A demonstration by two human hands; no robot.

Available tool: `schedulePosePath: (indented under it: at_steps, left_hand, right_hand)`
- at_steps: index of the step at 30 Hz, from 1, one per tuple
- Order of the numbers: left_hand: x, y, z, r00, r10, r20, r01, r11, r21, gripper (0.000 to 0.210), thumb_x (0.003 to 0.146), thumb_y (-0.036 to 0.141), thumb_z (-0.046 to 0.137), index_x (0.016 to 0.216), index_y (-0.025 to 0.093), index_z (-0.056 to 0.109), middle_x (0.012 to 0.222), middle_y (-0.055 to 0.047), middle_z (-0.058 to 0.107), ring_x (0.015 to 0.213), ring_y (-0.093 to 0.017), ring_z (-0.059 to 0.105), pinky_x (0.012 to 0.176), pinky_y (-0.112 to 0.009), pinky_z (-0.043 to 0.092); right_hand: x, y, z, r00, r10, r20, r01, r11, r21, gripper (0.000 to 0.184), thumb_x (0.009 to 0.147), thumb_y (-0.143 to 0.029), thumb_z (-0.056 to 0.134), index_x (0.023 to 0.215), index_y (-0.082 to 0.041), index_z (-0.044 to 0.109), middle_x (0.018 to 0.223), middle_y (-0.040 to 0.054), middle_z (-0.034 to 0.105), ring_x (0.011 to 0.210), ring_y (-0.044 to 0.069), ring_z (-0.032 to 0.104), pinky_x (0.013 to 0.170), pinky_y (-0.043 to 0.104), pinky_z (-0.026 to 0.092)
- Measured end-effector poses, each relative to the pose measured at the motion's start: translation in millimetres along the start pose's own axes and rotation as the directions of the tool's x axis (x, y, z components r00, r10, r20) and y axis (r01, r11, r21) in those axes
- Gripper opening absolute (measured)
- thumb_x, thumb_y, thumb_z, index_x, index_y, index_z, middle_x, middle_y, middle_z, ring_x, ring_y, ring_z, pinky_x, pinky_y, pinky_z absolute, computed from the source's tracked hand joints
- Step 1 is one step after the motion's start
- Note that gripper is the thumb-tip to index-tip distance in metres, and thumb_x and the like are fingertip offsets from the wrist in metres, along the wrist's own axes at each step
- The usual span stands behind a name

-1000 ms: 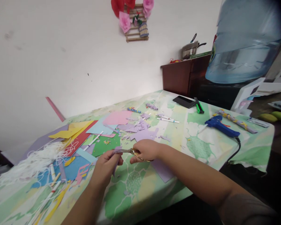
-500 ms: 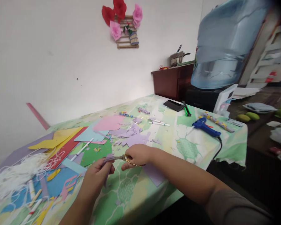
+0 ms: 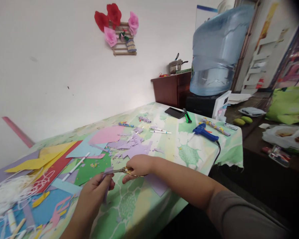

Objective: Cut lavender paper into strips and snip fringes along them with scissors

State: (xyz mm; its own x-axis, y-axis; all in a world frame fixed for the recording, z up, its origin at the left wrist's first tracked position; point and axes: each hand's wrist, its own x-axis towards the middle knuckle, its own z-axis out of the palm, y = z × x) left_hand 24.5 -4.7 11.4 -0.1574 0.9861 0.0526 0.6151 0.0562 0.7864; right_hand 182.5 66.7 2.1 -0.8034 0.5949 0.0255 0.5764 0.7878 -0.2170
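Note:
My left hand (image 3: 96,186) pinches a small strip of purple paper (image 3: 106,192) over the near part of the table. In my right hand (image 3: 139,165) is a pair of scissors (image 3: 122,170) with gold handles, the fingers closed around them. The blades point left and reach the paper at my left fingertips; whether they are parted I cannot tell. Just beyond my hands lie purple paper scraps (image 3: 137,147). Another purple sheet (image 3: 158,184) lies partly under my right wrist.
Coloured paper sheets (image 3: 52,166) and tangled white string (image 3: 12,192) cover the left side. A blue glue gun (image 3: 205,131), a green cutter (image 3: 187,116), a black phone (image 3: 174,113) and white pens (image 3: 160,131) lie farther back. A large water bottle (image 3: 214,53) stands beyond the table.
The view has turned to the right, so everything appears shifted left. My hands keep their hold on the scissors and purple paper; little else differs.

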Motion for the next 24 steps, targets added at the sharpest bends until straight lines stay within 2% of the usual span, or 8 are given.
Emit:
schedulePosePath:
  at_steps: [4,8,16,24]
  left_hand:
    - [-0.4,1.4,-0.7,1.0,-0.012,0.025,0.012,1.0,-0.008,0.029,0.063,0.043,0.043,0.052,0.017,0.05,0.047,0.002,0.047,0.039,-0.009,0.039,0.037,-0.02,0.031]
    - [-1.6,5.2,-0.6,1.0,-0.014,-0.001,0.014,1.0,-0.011,0.028,0.064,0.041,0.043,0.052,0.017,0.05,0.046,0.003,0.048,0.04,-0.009,0.039,0.038,-0.02,0.03]
    - [-2.2,7.8,-0.5,0.992,-0.077,0.101,0.095,0.977,-0.191,0.023,0.065,0.037,0.043,0.063,0.017,0.053,0.049,0.002,0.052,0.044,-0.01,0.045,0.04,-0.019,0.032]
    - [1.2,1.2,-1.3,0.999,0.005,0.041,0.006,0.961,-0.278,0.021,0.063,0.035,0.044,0.064,0.017,0.054,0.053,0.002,0.054,0.051,-0.011,0.05,0.052,-0.022,0.039]
  right_hand:
    - [0.8,1.6,0.4,1.0,0.006,0.008,-0.006,1.0,0.016,0.038,0.068,-0.05,0.038,0.07,-0.016,0.056,0.062,0.0026,0.056,0.052,0.011,0.045,0.043,0.021,0.026]
    - [2.0,4.5,2.0,1.0,0.004,-0.003,-0.004,1.0,0.024,0.046,0.066,-0.057,0.035,0.071,-0.016,0.056,0.061,0.0026,0.056,0.052,0.011,0.044,0.043,0.021,0.026]
    - [3.5,10.2,5.3,0.998,0.059,0.001,-0.059,0.998,0.013,0.058,0.06,-0.066,0.031,0.073,-0.016,0.057,0.061,0.0025,0.055,0.053,0.011,0.045,0.043,0.02,0.025]
    - [-0.5,5.0,2.7,0.998,0.066,0.023,-0.066,0.998,-0.008,0.06,0.063,-0.066,0.025,0.074,-0.016,0.056,0.063,0.0039,0.055,0.053,0.012,0.044,0.044,0.021,0.024]
